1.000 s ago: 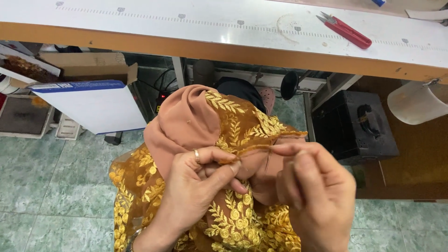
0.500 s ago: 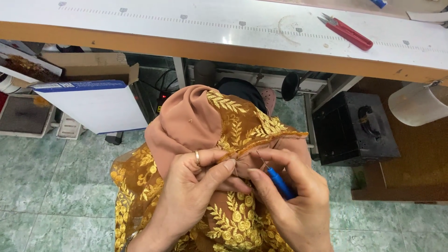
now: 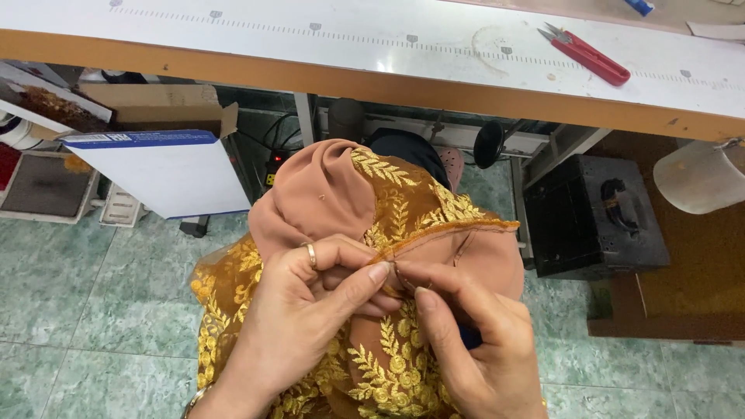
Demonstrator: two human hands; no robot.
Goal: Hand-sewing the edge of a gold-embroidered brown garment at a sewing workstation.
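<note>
Since prev frame the blue tool slid nearly out of sight in right hand [image 3: 473,349], whose fingers w/ left hand [image 3: 310,310] pinched the embroidered fabric [image 3: 388,209] edge on lap, red snips [image 3: 586,54] beyond on table [image 3: 272,39].

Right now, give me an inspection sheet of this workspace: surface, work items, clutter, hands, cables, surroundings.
Surface: white table top with a ruler strip and orange-brown edge, seen from above.
Work items: tan fabric with gold-embroidered orange lace bunched below the table edge; a blue tool shows partly in the right palm.
Clutter: red thread snips on the table; white board with blue edge; cardboard box.
Hands: left hand, with a ring, and right hand pinch the lace edge with their fingers.
Cables: dark cords and a power strip under the table.
Surroundings: green tiled floor, black case, white bucket.
</note>
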